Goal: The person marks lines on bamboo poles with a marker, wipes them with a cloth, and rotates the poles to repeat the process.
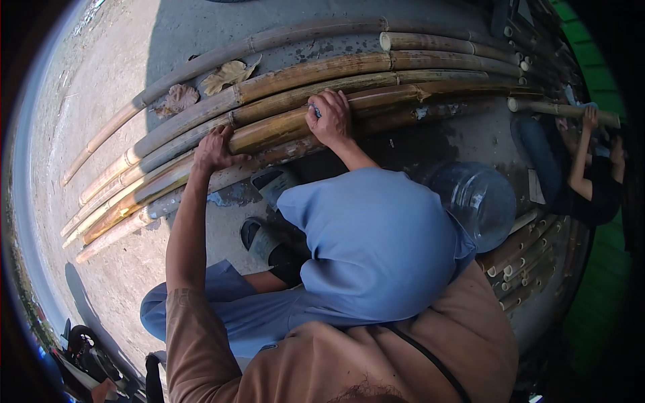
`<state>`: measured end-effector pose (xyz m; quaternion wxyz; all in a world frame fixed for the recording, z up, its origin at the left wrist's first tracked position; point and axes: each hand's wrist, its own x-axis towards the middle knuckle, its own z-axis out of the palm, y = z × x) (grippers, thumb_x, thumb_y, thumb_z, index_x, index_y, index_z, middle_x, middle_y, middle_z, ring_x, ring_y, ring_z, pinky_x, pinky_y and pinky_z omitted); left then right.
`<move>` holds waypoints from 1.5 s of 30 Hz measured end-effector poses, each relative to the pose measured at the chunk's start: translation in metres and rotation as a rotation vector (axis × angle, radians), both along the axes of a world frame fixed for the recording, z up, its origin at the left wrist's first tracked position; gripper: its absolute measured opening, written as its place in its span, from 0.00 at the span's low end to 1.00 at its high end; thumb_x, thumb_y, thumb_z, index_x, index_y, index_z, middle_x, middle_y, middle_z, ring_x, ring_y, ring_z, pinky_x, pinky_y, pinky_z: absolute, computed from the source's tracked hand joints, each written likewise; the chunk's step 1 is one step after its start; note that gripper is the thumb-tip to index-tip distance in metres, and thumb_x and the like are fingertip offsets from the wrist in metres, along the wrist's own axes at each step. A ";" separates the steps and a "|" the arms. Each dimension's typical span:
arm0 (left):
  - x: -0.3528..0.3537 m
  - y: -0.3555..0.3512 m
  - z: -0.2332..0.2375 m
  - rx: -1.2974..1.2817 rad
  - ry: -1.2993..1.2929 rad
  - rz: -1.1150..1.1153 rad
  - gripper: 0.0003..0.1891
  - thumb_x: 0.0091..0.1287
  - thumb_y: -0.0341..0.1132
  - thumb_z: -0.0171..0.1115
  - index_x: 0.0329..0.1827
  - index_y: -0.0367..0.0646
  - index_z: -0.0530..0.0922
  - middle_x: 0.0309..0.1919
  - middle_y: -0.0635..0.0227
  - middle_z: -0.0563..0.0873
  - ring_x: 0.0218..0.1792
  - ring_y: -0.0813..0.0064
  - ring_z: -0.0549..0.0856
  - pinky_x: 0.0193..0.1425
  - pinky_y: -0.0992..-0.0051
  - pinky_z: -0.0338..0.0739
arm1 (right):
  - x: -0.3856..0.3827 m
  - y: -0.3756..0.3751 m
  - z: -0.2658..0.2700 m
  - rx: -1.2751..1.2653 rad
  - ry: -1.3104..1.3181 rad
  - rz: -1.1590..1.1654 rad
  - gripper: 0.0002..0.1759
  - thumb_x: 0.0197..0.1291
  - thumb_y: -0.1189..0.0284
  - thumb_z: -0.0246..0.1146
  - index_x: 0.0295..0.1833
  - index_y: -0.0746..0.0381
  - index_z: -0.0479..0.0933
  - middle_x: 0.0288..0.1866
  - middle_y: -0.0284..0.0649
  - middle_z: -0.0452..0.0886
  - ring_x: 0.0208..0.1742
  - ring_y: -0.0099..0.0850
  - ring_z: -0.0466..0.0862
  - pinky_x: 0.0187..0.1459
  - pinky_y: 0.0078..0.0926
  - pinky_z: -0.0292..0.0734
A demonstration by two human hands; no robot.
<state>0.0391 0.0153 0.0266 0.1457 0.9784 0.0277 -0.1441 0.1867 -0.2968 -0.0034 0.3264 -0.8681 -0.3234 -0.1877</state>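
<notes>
Several long bamboo poles lie side by side on the ground in front of me. My left hand [216,149] grips a brown bamboo pole [269,130], its fingers over the top and the thumb on the near side. Further right, my right hand [330,119] is closed and pressed against the same pole. A small bluish bit shows at its fingers; the rest of what it holds is hidden. Behind these lies another bamboo pole [316,68], and a pale, stained one [282,153] rests nearest my feet.
Dry leaves [232,75] lie among the far poles. A clear plastic water jug [474,205] stands right of my knee, near stacked bamboo [521,262]. At right, another person [591,178] handles a bamboo piece [561,111]. A motorcycle [94,359] is at lower left.
</notes>
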 end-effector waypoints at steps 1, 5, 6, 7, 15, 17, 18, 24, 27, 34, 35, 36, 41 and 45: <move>0.002 0.003 -0.003 -0.028 -0.014 -0.006 0.51 0.48 0.66 0.80 0.69 0.37 0.79 0.59 0.38 0.86 0.62 0.39 0.85 0.68 0.49 0.79 | 0.022 -0.031 -0.008 0.032 -0.082 -0.109 0.11 0.63 0.67 0.66 0.48 0.57 0.85 0.50 0.44 0.85 0.63 0.50 0.83 0.75 0.60 0.70; 0.005 0.001 0.007 -0.078 -0.008 0.012 0.50 0.47 0.65 0.80 0.67 0.36 0.80 0.52 0.37 0.88 0.58 0.39 0.87 0.65 0.49 0.79 | 0.123 -0.176 -0.015 -0.078 -0.191 -0.441 0.09 0.65 0.70 0.63 0.47 0.58 0.86 0.50 0.44 0.88 0.52 0.52 0.86 0.64 0.57 0.78; 0.005 0.001 0.006 -0.056 -0.015 0.007 0.51 0.46 0.66 0.80 0.68 0.36 0.80 0.51 0.38 0.89 0.57 0.39 0.87 0.65 0.49 0.80 | 0.132 -0.187 -0.004 -0.146 -0.246 -0.483 0.09 0.65 0.70 0.63 0.46 0.59 0.86 0.50 0.44 0.88 0.52 0.52 0.86 0.61 0.55 0.79; 0.008 0.002 0.007 -0.065 -0.003 0.011 0.52 0.46 0.66 0.81 0.68 0.36 0.80 0.50 0.38 0.89 0.57 0.39 0.87 0.64 0.49 0.80 | 0.138 -0.189 -0.002 -0.145 -0.224 -0.424 0.09 0.65 0.69 0.64 0.45 0.59 0.86 0.50 0.44 0.88 0.53 0.52 0.86 0.63 0.56 0.78; 0.015 0.009 -0.003 -0.091 0.054 0.024 0.51 0.46 0.67 0.81 0.66 0.35 0.83 0.50 0.38 0.90 0.55 0.39 0.89 0.62 0.51 0.82 | -0.011 0.034 -0.015 0.000 -0.071 0.036 0.07 0.63 0.69 0.65 0.43 0.59 0.82 0.44 0.45 0.83 0.56 0.50 0.83 0.71 0.58 0.74; 0.016 0.008 -0.003 -0.097 0.052 0.025 0.51 0.46 0.67 0.81 0.67 0.36 0.83 0.51 0.38 0.90 0.56 0.38 0.88 0.62 0.50 0.82 | -0.042 0.073 -0.006 0.023 -0.012 0.184 0.07 0.63 0.68 0.66 0.43 0.58 0.82 0.45 0.45 0.83 0.60 0.49 0.83 0.75 0.60 0.70; 0.015 0.006 0.000 -0.088 0.026 0.022 0.51 0.46 0.67 0.81 0.67 0.36 0.83 0.52 0.38 0.90 0.56 0.38 0.88 0.62 0.50 0.81 | -0.043 0.080 -0.003 0.018 -0.004 0.223 0.07 0.63 0.68 0.66 0.43 0.58 0.81 0.46 0.45 0.83 0.62 0.48 0.83 0.77 0.62 0.67; 0.011 0.011 -0.010 -0.095 -0.010 -0.001 0.52 0.47 0.69 0.80 0.69 0.38 0.84 0.51 0.39 0.90 0.56 0.40 0.89 0.63 0.51 0.82 | 0.053 -0.052 -0.005 -0.130 -0.041 -0.212 0.09 0.67 0.66 0.63 0.46 0.56 0.84 0.46 0.41 0.84 0.59 0.46 0.84 0.80 0.64 0.62; 0.012 0.011 -0.006 -0.091 0.000 0.010 0.53 0.47 0.71 0.79 0.69 0.38 0.84 0.51 0.39 0.91 0.56 0.41 0.89 0.64 0.52 0.82 | 0.130 -0.170 -0.012 -0.233 -0.135 -0.506 0.10 0.71 0.66 0.60 0.51 0.55 0.84 0.50 0.41 0.85 0.58 0.48 0.84 0.78 0.62 0.66; 0.013 0.012 0.001 -0.114 0.049 0.030 0.53 0.45 0.69 0.80 0.69 0.38 0.84 0.51 0.40 0.91 0.55 0.42 0.90 0.63 0.53 0.82 | 0.088 -0.078 -0.018 -0.161 -0.103 -0.345 0.05 0.65 0.69 0.63 0.42 0.57 0.82 0.45 0.44 0.84 0.52 0.50 0.83 0.69 0.61 0.74; 0.015 0.009 0.001 -0.122 0.069 0.025 0.54 0.44 0.71 0.80 0.70 0.38 0.84 0.52 0.40 0.90 0.56 0.42 0.89 0.64 0.54 0.82 | 0.058 -0.042 -0.019 -0.123 -0.039 -0.211 0.05 0.64 0.69 0.63 0.43 0.57 0.81 0.45 0.44 0.83 0.52 0.50 0.83 0.70 0.61 0.73; 0.013 0.006 -0.003 -0.123 0.042 0.022 0.54 0.45 0.70 0.80 0.69 0.38 0.84 0.54 0.41 0.89 0.57 0.42 0.89 0.64 0.53 0.82 | 0.022 -0.005 -0.012 -0.030 -0.041 -0.063 0.05 0.63 0.70 0.64 0.43 0.57 0.81 0.44 0.44 0.82 0.54 0.50 0.83 0.72 0.61 0.72; -0.002 0.004 -0.004 -0.041 -0.137 -0.005 0.51 0.48 0.69 0.79 0.68 0.39 0.83 0.59 0.48 0.83 0.61 0.43 0.85 0.63 0.51 0.81 | -0.053 0.074 -0.007 -0.001 0.009 0.243 0.09 0.62 0.71 0.67 0.47 0.56 0.82 0.52 0.41 0.82 0.66 0.45 0.81 0.79 0.62 0.65; -0.024 -0.016 -0.011 0.030 -0.374 0.033 0.48 0.55 0.68 0.76 0.72 0.43 0.78 0.54 0.49 0.82 0.58 0.44 0.83 0.65 0.49 0.78 | 0.001 0.000 -0.013 0.036 -0.034 0.010 0.07 0.62 0.72 0.67 0.46 0.54 0.82 0.48 0.38 0.82 0.61 0.43 0.82 0.76 0.60 0.67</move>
